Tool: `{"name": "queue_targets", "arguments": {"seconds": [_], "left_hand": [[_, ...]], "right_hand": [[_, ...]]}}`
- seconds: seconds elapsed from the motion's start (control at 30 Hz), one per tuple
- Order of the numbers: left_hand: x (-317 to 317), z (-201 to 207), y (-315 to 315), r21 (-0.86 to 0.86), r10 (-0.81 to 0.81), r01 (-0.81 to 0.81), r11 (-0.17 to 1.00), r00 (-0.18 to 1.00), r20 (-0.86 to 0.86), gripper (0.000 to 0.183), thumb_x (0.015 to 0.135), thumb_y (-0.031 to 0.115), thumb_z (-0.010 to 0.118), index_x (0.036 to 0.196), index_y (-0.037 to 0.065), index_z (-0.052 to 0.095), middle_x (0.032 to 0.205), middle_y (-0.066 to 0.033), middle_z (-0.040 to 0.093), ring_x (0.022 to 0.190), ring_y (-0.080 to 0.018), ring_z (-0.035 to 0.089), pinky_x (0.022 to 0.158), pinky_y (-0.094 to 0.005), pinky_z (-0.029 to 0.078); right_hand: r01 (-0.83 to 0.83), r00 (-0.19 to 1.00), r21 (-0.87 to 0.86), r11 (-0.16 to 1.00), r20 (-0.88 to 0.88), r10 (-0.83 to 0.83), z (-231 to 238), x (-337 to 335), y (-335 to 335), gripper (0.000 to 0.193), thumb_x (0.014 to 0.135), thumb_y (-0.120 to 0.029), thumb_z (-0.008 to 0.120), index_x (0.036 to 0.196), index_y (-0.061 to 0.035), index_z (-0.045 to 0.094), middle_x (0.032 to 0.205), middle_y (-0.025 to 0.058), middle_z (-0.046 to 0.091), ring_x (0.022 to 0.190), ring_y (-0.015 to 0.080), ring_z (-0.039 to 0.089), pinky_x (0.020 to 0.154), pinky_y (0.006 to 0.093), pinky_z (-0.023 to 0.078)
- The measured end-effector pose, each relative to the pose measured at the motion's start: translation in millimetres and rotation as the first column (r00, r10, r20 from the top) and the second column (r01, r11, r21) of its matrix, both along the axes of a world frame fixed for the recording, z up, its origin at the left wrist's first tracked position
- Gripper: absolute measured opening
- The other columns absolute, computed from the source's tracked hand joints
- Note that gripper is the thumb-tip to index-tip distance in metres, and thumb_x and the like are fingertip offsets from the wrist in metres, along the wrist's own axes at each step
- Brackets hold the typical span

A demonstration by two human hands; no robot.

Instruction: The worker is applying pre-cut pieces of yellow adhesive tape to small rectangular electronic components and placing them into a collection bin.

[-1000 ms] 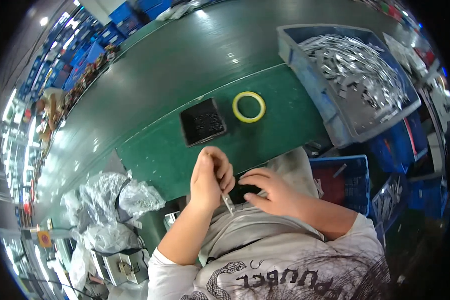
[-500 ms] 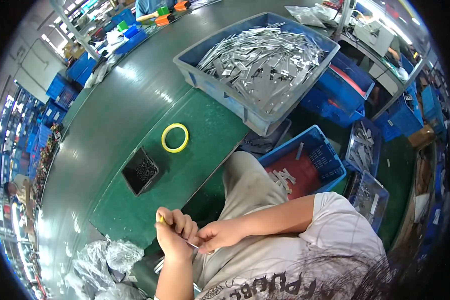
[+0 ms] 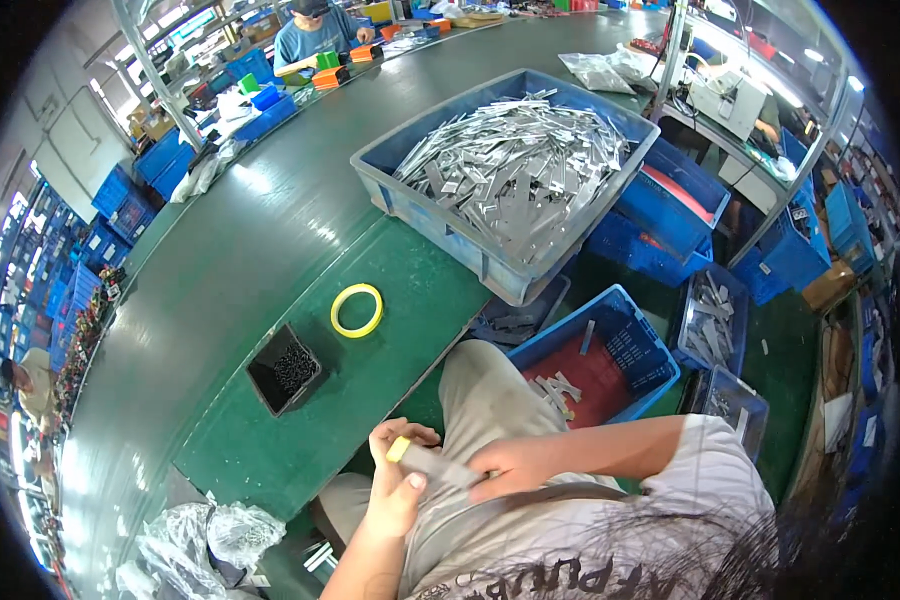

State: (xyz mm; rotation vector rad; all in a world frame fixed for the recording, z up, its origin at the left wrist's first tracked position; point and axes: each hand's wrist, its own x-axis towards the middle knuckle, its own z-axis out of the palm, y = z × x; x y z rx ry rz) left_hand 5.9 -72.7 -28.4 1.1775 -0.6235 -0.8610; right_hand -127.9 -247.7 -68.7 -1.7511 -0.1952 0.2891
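Observation:
A flat grey metal strip (image 3: 438,466), with yellow tape at one end, is held low over my lap. My left hand (image 3: 392,500) has that taped end between its curled fingers and thumb. Around the strip's other end my right hand (image 3: 518,468) is closed, slightly blurred. On the green work surface ahead lies a roll of yellow tape (image 3: 377,322). Beside it stands a small black tray (image 3: 266,384) with tiny dark parts inside.
A big blue-grey bin (image 3: 440,225) heaped with metal strips stands on the bench ahead. Right of my leg is a blue crate (image 3: 660,352) with a few strips. Clear plastic bags (image 3: 200,540) lie at lower left. A co-worker (image 3: 315,45) sits across the bench.
Both hands have moved right, and the metal strip between them has turned to show its flat face and taped end. The view has tilted up, showing more of the co-worker.

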Motion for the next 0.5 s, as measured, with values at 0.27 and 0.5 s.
{"name": "queue_targets", "arguments": {"seconds": [0.27, 0.5], "left_hand": [[22, -38, 56, 0.337, 0.356, -0.302, 0.892, 0.928, -0.11, 0.019, 0.097, 0.007, 0.058, 0.114, 0.002, 0.052, 0.083, -0.0073, 0.06, 0.072, -0.0149, 0.057, 0.066, -0.0287, 0.047], [25, -28, 46, 0.356, 0.339, -0.272, 0.894, 0.93, -0.141, 0.019, 0.099, 0.019, 0.061, 0.085, 0.007, 0.057, 0.052, 0.0028, 0.047, 0.039, -0.0057, 0.036, 0.037, -0.0229, 0.024]], "right_hand": [[0.521, 0.852, -0.808, 0.276, 0.51, -0.118, 28, -88, -104, 0.023, 0.081, -0.029, 0.074, 0.084, -0.0081, 0.067, 0.095, 0.0088, 0.065, 0.087, 0.0284, 0.061, 0.076, 0.0425, 0.047], [0.874, 0.486, -0.482, 0.071, 0.87, -0.086, 96, -6, -168, 0.015, 0.078, -0.015, 0.075, 0.089, -0.0076, 0.067, 0.099, 0.0087, 0.068, 0.092, 0.031, 0.062, 0.083, 0.0437, 0.047]]}}
